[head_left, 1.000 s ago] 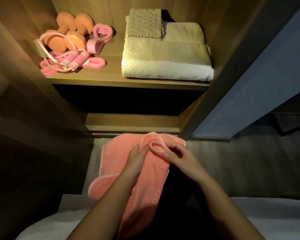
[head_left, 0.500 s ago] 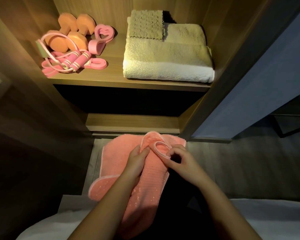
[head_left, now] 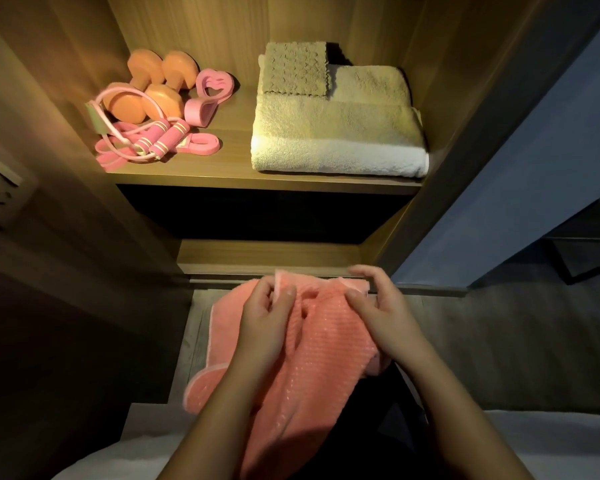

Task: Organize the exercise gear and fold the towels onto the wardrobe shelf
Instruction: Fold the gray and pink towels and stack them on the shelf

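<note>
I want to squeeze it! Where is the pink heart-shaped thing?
In the head view, the pink heart-shaped gripper lies on the wooden shelf, left half, beside the orange dumbbells, left of the folded beige towel.

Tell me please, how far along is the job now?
Done: exercise gear grouped at the left of the shelf, folded beige towel with small cloth on top at its right. In hand: left hand and right hand pinch the pink towel at its top edge. Left: fold it and shelve it.

Both hands (head_left: pixel 267 327) have spread the pink towel's (head_left: pixel 326 348) top edge apart.
</note>
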